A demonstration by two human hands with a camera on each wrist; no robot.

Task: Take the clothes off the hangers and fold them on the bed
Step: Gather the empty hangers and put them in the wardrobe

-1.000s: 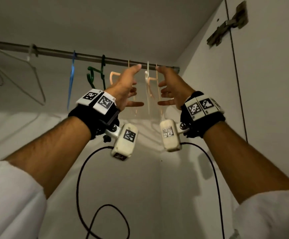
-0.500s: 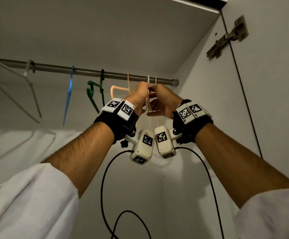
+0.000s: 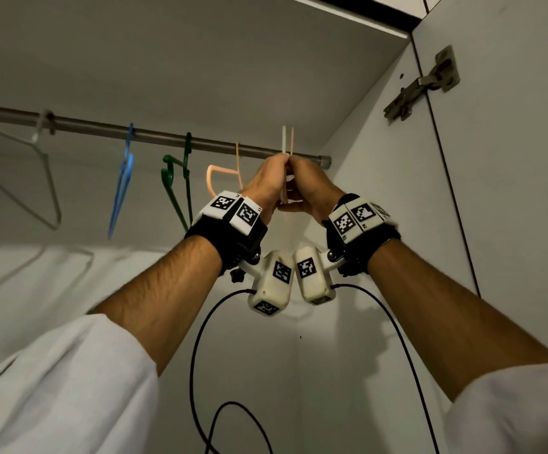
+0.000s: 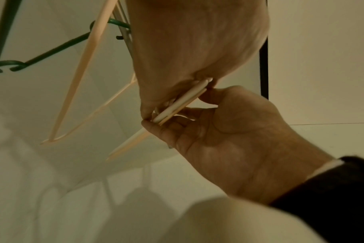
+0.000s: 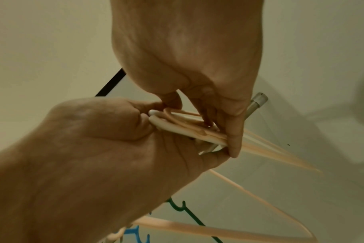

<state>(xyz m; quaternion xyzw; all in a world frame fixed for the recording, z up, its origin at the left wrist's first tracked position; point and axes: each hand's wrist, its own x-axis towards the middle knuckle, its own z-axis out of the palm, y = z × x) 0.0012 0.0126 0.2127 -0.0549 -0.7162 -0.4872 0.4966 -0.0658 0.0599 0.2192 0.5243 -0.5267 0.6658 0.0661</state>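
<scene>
Two thin plastic hangers (image 3: 287, 142), one white and one peach, hang together near the right end of the closet rod (image 3: 102, 130); their hooks stick up above it. My left hand (image 3: 279, 180) and right hand (image 3: 295, 183) meet just below the rod, and both pinch this pair. In the left wrist view my left hand (image 4: 187, 49) and right hand (image 4: 229, 131) squeeze the hangers (image 4: 181, 103) between fingers and thumbs. The right wrist view shows the same clasp on the hangers (image 5: 187, 128). No clothes show on any hanger.
Further left on the rod hang a peach hanger (image 3: 223, 178), a green one (image 3: 177, 178), a blue one (image 3: 122, 185) and a white wire one (image 3: 36, 178). The closet side wall and a door hinge (image 3: 423, 83) are close on the right. Black cables (image 3: 200, 355) dangle below my wrists.
My hands were open and apart a second ago; they came together and closed on the two hangers. The hook tops now stand higher above the rod.
</scene>
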